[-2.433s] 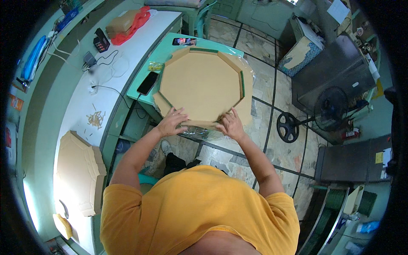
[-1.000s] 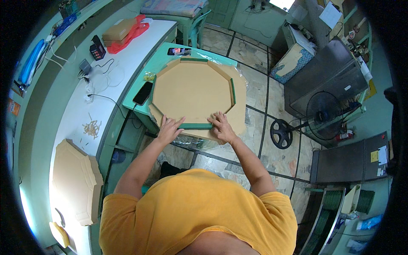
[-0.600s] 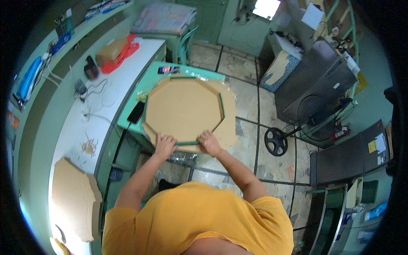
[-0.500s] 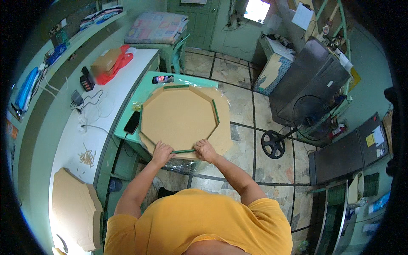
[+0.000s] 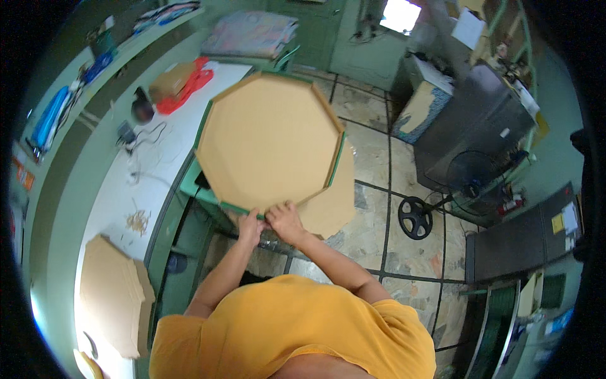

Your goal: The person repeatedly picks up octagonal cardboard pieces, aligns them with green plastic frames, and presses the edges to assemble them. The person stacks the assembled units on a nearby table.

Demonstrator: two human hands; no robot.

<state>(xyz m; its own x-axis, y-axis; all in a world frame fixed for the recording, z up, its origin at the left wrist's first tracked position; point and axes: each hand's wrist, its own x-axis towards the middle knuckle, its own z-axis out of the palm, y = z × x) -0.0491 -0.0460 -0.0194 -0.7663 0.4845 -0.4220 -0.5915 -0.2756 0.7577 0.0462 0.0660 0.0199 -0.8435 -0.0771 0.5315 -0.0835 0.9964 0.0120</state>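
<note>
An octagonal cardboard tray (image 5: 271, 139) with low folded walls and green strips along some of its sides is held up off the table, its far side raised. My left hand (image 5: 251, 228) is closed on its near rim at the end of a green strip (image 5: 237, 208). Right beside it, my right hand (image 5: 286, 224) grips the same rim, thumb side toward the left hand. Beneath the tray, partly covered by it, a larger flat cardboard sheet (image 5: 338, 205) lies on the small green table (image 5: 191, 183). A dark phone (image 5: 201, 180) is mostly hidden behind the tray's left edge.
A long white counter (image 5: 158, 170) on the left holds a small pile of thin sticks (image 5: 137, 221), cables, a cardboard box (image 5: 172, 82) on red plastic and more cut cardboard (image 5: 110, 297). A black fan (image 5: 470, 180) and a dark refrigerator (image 5: 476, 126) stand at the right.
The octagonal tray has been lifted from the sheet and turned, its far side now higher. My hands have come closer together on the near rim. The view has shifted slightly.
</note>
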